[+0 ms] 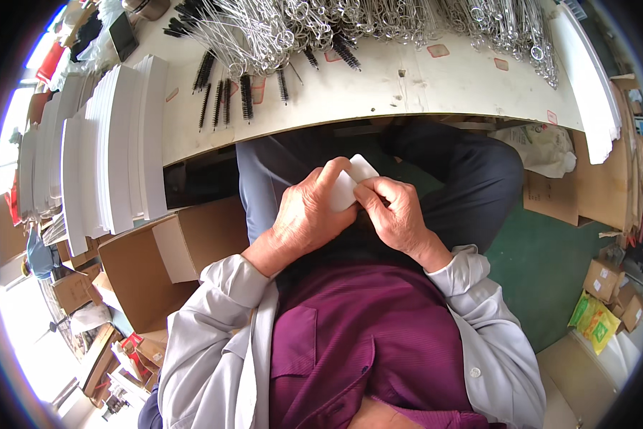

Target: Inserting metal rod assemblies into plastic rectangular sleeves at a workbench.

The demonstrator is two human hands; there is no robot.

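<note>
Over my lap, just off the table's near edge, both my hands are closed on a small white folded card (343,193). It could also be a flat little carton; its lower part is hidden by my fingers. My left hand (307,211) wraps round its left side, the index finger bent over the top. My right hand (400,218) pinches its right edge between thumb and fingers. A paler flap of the card sticks up toward the table, between the two hands.
The white table (386,89) bears a big heap of wire brushes (278,36) with ring ends and black bristles. Stacked white card strips (114,143) stand at the left above an open cardboard box (150,272). A white plastic bag (539,149) hangs under the table's right.
</note>
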